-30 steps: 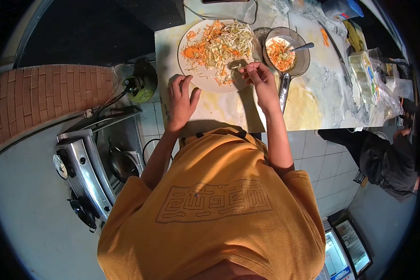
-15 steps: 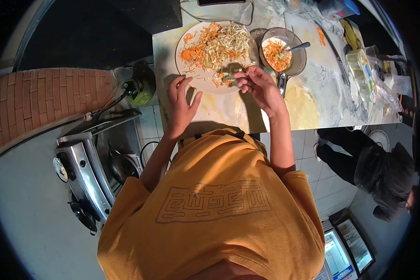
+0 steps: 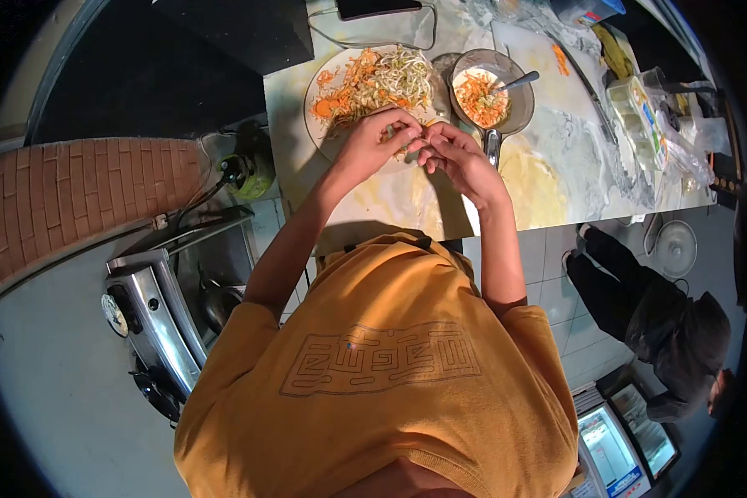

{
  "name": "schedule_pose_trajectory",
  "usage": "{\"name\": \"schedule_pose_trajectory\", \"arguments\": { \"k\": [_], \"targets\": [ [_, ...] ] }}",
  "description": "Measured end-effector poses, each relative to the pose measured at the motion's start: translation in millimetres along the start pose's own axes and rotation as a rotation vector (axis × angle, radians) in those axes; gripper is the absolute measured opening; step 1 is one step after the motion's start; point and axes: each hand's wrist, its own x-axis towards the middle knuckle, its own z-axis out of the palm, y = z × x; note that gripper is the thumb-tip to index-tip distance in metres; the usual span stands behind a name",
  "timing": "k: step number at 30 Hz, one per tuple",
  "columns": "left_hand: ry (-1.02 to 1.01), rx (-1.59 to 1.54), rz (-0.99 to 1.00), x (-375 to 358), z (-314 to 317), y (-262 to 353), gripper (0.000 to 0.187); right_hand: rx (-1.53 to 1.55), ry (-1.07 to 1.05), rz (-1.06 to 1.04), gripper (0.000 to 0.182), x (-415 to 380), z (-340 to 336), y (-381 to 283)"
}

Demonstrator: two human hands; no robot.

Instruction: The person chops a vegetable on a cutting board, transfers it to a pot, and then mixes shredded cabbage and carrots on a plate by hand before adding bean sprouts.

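Note:
My left hand (image 3: 379,143) and my right hand (image 3: 461,162) meet over the near right part of a large round plate (image 3: 326,148). The fingertips of both are pinched together and touch or nearly touch. Whatever lies between them is too small and hidden to make out. On the plate are bean sprouts (image 3: 408,75) and shredded carrot (image 3: 357,79), partly covered by my left hand. Just right of the plate stands a pan (image 3: 520,104), its handle toward me. It holds a white mixture with carrot shreds (image 3: 480,98) and a spoon (image 3: 519,80).
A cutting board (image 3: 548,62) with carrot pieces (image 3: 561,60) lies at the back right, near a plastic egg carton (image 3: 637,116). A dark device with a cable (image 3: 434,25) sits at the back. Left below is a gas stove (image 3: 153,319). Another person (image 3: 660,324) stands at right.
My left hand has moved right and away from me, from the plate's near left edge to my right hand, and its fingers have closed. My right hand stays nearly in place.

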Motion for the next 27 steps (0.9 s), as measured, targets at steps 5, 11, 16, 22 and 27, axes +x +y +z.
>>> {"name": "schedule_pose_trajectory", "arguments": {
  "k": [5,11,16,22,27],
  "targets": [
    [0.061,-0.365,0.059,1.9,14.4,-32.5,0.022,0.032,-0.002,0.018,0.019,-0.6,1.7,-2.0],
    [-0.051,-0.537,-0.047,-3.1,7.9,-33.6,0.029,0.128,-0.064,0.045,0.018,-0.6,-4.2,-1.9],
    [0.166,-0.422,0.028,-6.9,-2.4,-49.6,0.024,-0.197,0.177,-0.054,0.013,0.3,3.1,-8.1],
    [0.526,-0.217,0.095,-46.4,-23.8,-94.9,0.020,-0.816,0.281,-0.180,0.007,21.2,14.7,6.2],
    [0.682,-0.222,0.038,-83.2,-29.9,-113.3,0.021,-0.834,-0.115,-0.264,0.020,58.8,51.9,2.1]
  ]
}}
